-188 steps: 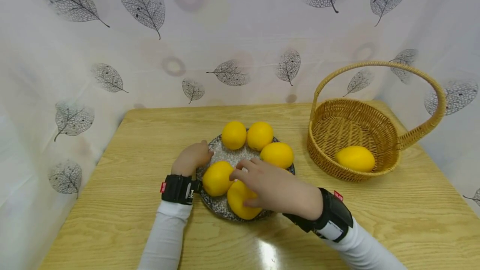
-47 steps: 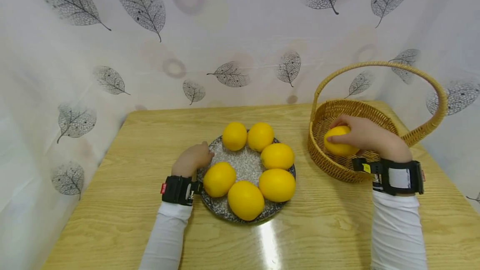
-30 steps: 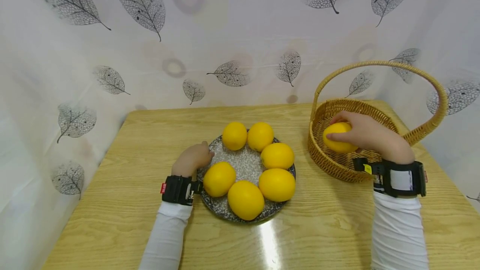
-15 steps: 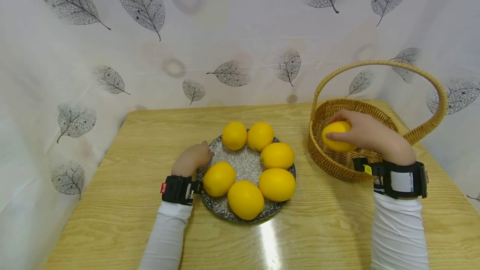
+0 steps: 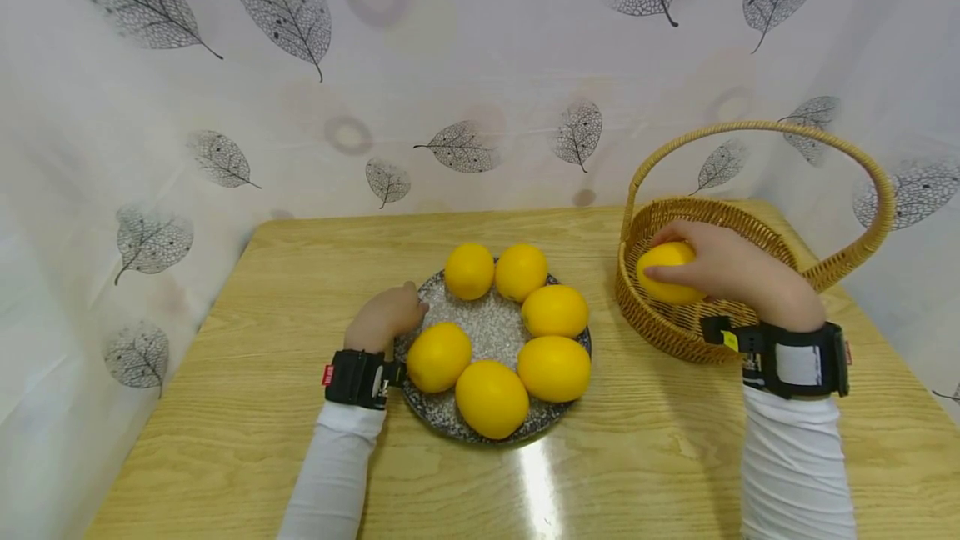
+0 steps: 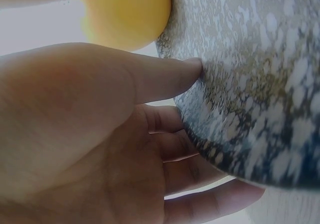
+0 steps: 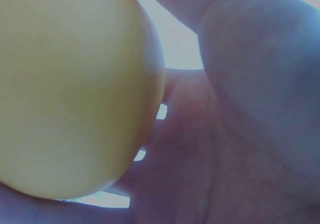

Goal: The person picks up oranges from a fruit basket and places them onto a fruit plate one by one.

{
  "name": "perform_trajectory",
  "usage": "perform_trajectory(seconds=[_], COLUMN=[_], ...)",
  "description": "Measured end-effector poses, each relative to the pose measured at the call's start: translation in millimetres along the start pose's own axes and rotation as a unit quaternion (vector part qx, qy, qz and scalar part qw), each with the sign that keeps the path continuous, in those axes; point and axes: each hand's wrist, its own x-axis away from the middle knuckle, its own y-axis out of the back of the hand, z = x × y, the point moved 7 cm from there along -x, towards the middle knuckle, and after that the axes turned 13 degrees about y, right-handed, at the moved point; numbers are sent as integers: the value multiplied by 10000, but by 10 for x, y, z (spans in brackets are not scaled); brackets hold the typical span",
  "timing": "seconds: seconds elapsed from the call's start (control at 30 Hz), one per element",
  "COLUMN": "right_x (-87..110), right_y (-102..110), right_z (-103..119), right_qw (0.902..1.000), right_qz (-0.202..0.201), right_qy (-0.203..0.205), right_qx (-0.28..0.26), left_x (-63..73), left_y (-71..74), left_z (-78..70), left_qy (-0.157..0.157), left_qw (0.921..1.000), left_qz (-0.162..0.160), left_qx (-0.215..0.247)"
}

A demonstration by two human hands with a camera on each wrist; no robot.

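Note:
My right hand reaches into the wicker basket and grips a yellow oval fruit, thumb on the near side and fingers behind. Up close in the right wrist view, the smooth yellow fruit fills the left side against the curled fingers. My left hand holds the left rim of a round speckled grey plate with a dark edge. In the left wrist view its thumb lies on top of the plate and its fingers pass beneath the rim. Several yellow fruits sit around the plate.
Both the plate and the basket stand on a light wooden table. The basket's tall arched handle rises over the right forearm. Behind hangs a pale curtain printed with leaves.
Earlier my right hand was on a fruit at the plate's front; since then it has moved to the basket and gripped a fruit there, lately shifting slightly left. The left hand stays put.

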Motion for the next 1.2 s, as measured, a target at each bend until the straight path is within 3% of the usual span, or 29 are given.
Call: perform_trajectory(seconds=[0.87, 1.2], right_x=[-72, -37], right_y=[-45, 7], right_z=[188, 184], right_qw=[9996, 9998], right_qz=[-46, -107], right_qy=[285, 135], right_qx=[-42, 51], left_x=[26, -9], left_y=[6, -10], left_z=[-17, 5], left_qy=[77, 77], left_qw=[10000, 10000], left_qz=[30, 30], left_qx=[-12, -15])
